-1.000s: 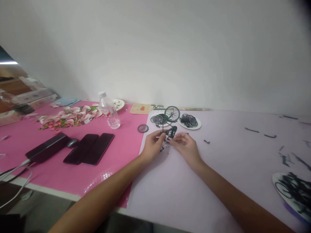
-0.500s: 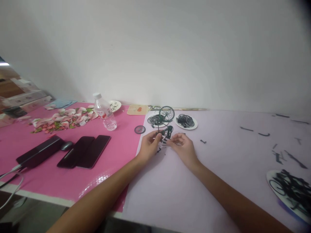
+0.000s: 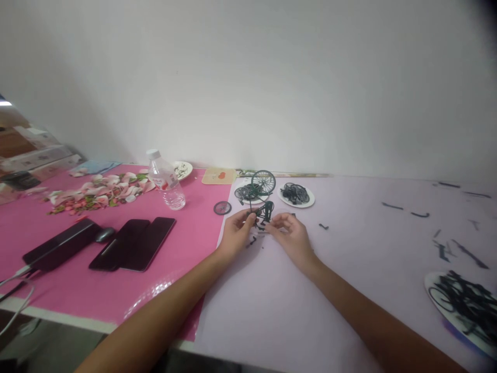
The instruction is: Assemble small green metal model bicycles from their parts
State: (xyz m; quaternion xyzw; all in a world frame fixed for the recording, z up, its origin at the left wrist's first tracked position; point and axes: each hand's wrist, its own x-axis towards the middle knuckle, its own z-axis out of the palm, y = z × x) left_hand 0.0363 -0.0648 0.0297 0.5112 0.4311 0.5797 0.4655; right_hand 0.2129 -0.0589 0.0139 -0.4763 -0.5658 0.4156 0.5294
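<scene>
A small dark model bicycle [image 3: 264,183], one spoked wheel raised toward the wall, is between my hands above the pale sheet. My left hand [image 3: 237,228] pinches its frame between thumb and fingers. On the other side, my right hand [image 3: 289,233] has its fingertips pressed together at the lower part of the bicycle; a tiny part there is too small to make out. A loose spoked wheel [image 3: 222,207] lies left of my hands. Close behind stand a plate of wheels [image 3: 245,192] and a second plate of dark parts [image 3: 297,194]. A short black piece [image 3: 251,241] rests beneath my left hand.
At left are a water bottle [image 3: 166,181], two phones [image 3: 147,243], a black box-shaped device [image 3: 62,243] and pink artificial petals [image 3: 104,191]. Scattered dark parts [image 3: 469,253] and a heaped plate [image 3: 430,282] are at right. A wall [image 3: 248,88] rises behind the table.
The view has shifted slightly, so most things sit a little further left. My hands keep nearly the same hold, with the bicycle tilted about as before.
</scene>
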